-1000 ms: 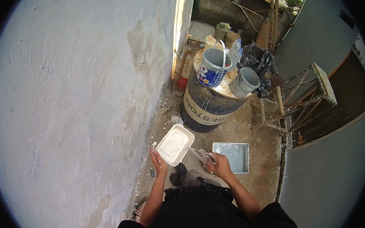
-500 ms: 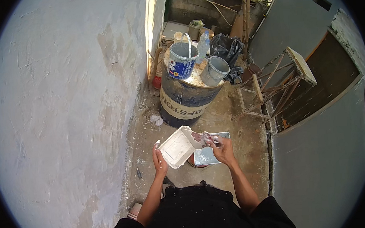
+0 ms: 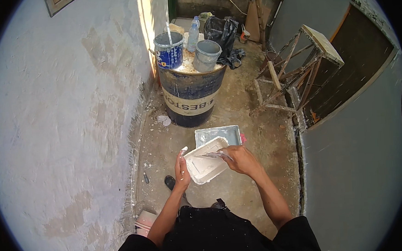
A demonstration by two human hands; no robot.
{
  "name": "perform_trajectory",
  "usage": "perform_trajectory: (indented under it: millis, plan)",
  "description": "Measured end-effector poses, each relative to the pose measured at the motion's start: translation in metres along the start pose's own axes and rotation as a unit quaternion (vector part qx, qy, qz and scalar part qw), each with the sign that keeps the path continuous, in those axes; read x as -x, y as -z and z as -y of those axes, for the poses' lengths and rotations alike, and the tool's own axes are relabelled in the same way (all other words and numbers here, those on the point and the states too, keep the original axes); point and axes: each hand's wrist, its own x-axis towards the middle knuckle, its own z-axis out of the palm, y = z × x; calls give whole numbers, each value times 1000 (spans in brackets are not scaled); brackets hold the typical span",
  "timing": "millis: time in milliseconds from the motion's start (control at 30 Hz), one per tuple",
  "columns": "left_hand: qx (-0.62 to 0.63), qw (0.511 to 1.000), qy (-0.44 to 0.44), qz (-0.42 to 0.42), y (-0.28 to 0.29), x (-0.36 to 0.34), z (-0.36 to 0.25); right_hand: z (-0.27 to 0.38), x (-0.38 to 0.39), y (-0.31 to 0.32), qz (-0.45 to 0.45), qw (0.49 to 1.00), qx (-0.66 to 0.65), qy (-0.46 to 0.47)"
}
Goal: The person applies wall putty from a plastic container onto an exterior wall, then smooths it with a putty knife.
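My left hand grips the side of a shallow rectangular white tray, its thumb smeared with white paste. My right hand is closed on a putty knife, whose blade is inside the white tray, over pale paste on its bottom. Whether the blade touches the bottom I cannot tell. Beyond my hands, a larger tray with a light blue-grey coating stands low, partly covered by the white tray, with something small and red behind its right edge.
A dark drum carries two buckets, plastic bottles and a black bag. A rusty stand stands right, beside a dark opening. Walls flank me. My shoe is on the concrete floor.
My view has shifted forward along the passage. The white tray moved right with my left hand, and the knife's blade has gone from the tray's right edge further into it.
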Motion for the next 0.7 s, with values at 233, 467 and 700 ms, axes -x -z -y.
perform_trajectory:
  millis: [233, 467, 700]
  plan:
    - [-86, 995, -9, -49, -63, 94, -1, -16, 83, 26, 100, 995, -4, -19]
    - [-27, 999, 36, -12, -77, 141, 2, -18, 122, 34, 176, 983, -14, 57]
    - [20, 999, 45, 8, -64, 165, -7, 2, 114, 36, 246, 963, 0, 113]
